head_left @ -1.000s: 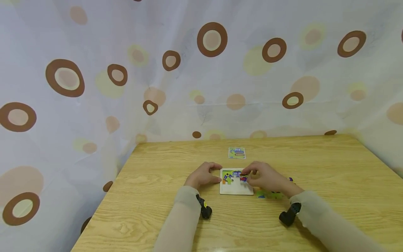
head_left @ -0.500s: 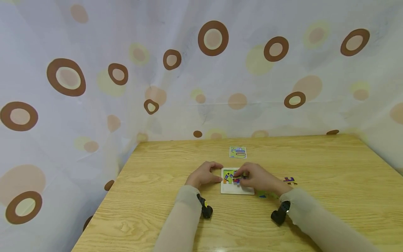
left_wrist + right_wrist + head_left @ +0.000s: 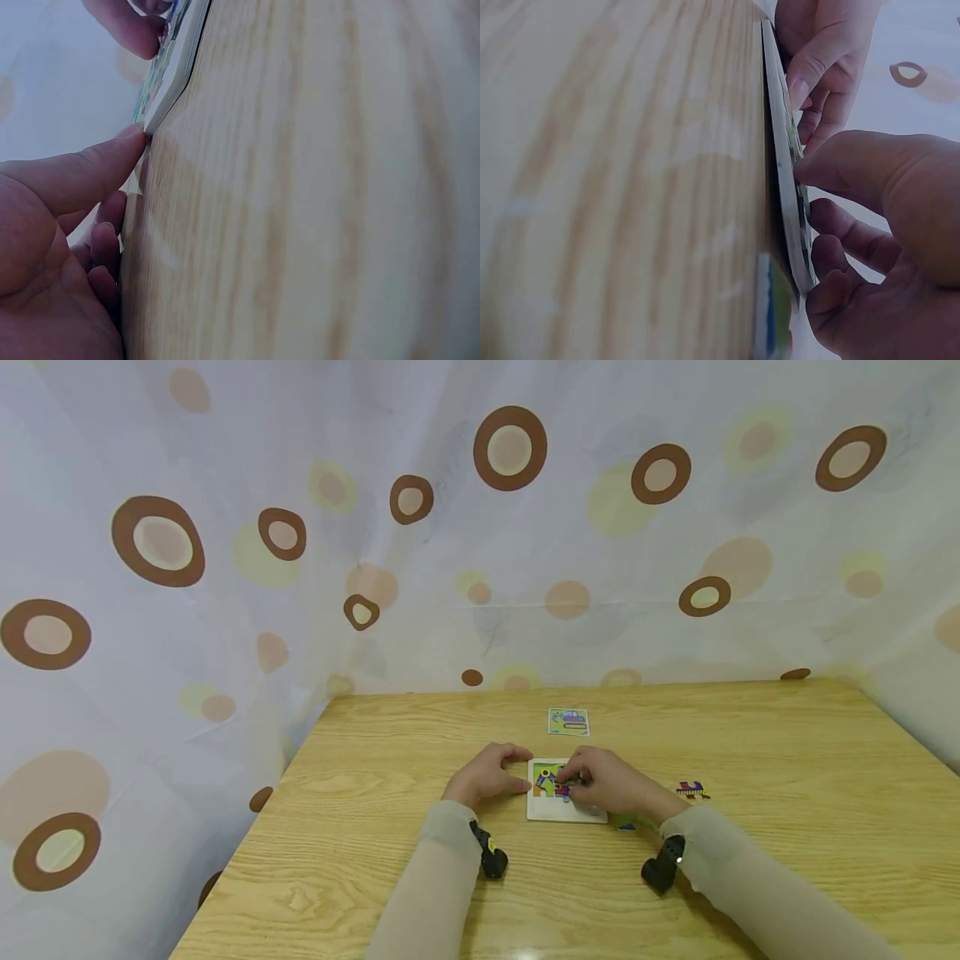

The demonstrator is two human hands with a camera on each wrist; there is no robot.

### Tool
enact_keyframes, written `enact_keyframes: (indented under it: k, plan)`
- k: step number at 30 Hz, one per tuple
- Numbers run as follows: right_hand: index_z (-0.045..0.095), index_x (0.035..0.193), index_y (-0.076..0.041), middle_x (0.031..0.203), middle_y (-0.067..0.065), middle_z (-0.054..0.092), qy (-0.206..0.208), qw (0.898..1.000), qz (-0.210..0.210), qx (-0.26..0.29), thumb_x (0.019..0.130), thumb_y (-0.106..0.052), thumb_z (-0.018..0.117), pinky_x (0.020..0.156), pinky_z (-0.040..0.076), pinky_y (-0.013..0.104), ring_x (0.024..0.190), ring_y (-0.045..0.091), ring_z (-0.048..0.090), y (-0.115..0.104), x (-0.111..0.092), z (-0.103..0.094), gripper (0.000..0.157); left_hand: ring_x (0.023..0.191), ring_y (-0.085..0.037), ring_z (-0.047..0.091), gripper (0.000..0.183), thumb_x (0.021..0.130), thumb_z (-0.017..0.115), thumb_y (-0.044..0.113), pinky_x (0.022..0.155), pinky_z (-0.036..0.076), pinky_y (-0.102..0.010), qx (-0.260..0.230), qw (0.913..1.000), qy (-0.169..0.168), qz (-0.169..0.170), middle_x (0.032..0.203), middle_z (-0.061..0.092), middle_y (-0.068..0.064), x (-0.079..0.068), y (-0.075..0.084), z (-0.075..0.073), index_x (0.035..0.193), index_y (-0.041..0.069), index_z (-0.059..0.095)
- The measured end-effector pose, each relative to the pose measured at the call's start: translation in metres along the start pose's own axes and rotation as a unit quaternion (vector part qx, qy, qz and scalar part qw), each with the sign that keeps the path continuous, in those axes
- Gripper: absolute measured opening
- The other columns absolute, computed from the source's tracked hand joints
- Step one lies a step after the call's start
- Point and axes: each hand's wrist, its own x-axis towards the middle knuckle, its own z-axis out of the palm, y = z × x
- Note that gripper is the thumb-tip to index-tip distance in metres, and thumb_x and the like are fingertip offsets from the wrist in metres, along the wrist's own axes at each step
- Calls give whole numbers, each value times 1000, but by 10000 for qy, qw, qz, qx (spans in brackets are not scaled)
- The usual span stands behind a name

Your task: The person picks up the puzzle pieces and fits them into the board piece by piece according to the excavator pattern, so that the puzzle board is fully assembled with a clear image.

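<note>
A square white puzzle tray [image 3: 562,811] lies on the table with colourful pieces along its far part and bare white along its near part. My left hand [image 3: 491,777] is at the tray's left side, thumb and forefinger touching that edge. In the left wrist view the left thumb [image 3: 97,166] lies straight against the tray's corner. Over the tray, my right hand [image 3: 618,783] pinches a puzzle piece [image 3: 573,781] low among the laid pieces. The fingers hide most of this piece. In the right wrist view the right thumb [image 3: 840,169] is down at the tray's face.
A loose red and purple puzzle piece [image 3: 692,790] lies right of the right wrist. Green pieces [image 3: 632,822] lie partly hidden under that hand. Behind the tray is a small picture card [image 3: 568,721] of a blue digger. A patterned curtain [image 3: 420,652] hangs behind the wooden table [image 3: 360,752].
My right hand has moved left over the tray with the piece and then stayed low there. The loose piece at the right has come into fuller view. The left hand keeps its place.
</note>
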Motion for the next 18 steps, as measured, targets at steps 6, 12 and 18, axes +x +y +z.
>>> enact_keyframes:
  k: [6,12,18]
  plan:
    - [76,109,-7,98,1,62,31,9998,-32,-208,84,1,70,67,45,29,80,14,52,1,2,0,26,117,-22,49,45,88,77,16,104,38,-41,-14,10000,-25,-36,133,58,-1,2,-1,0,131,16,64]
    - [76,108,-6,97,1,62,10,9994,-73,-326,85,0,69,68,45,29,81,14,53,-3,3,0,25,117,-22,49,45,88,77,17,104,38,-41,-11,10000,8,-77,133,58,0,3,-2,1,130,18,64]
    - [77,107,-4,97,2,63,-75,9983,-159,-561,84,1,69,71,48,30,86,17,58,-6,4,-2,25,119,-23,49,44,88,77,16,105,38,-41,-37,10000,15,-87,133,58,0,2,-1,1,130,17,64]
